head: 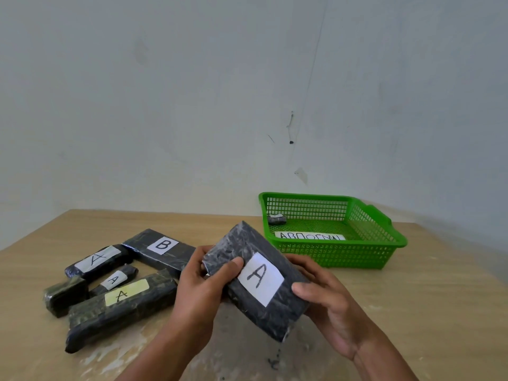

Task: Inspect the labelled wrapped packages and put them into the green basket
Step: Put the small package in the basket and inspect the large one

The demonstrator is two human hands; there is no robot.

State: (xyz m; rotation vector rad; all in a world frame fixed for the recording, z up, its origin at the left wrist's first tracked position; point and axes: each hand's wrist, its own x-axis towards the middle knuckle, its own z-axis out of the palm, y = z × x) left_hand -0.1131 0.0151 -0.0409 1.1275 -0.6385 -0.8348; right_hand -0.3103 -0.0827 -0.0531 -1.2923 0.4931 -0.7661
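A flat black wrapped package (272,312) with a white label marked A is held tilted above the table, label up. My left hand (203,281) grips its left edge, thumb on top beside the label. My right hand (327,295) grips its right edge, thumb on the top face. The green basket (384,243) stands at the back right, holding one small dark package (277,219) in its far left corner and a white paper strip with writing (312,236).
Several wrapped packages lie on the left of the wooden table (439,298): one marked B (160,247), a long one with a yellow A label (121,303), two more marked A, and a small unlabelled block (64,295). A pale wall rises behind.
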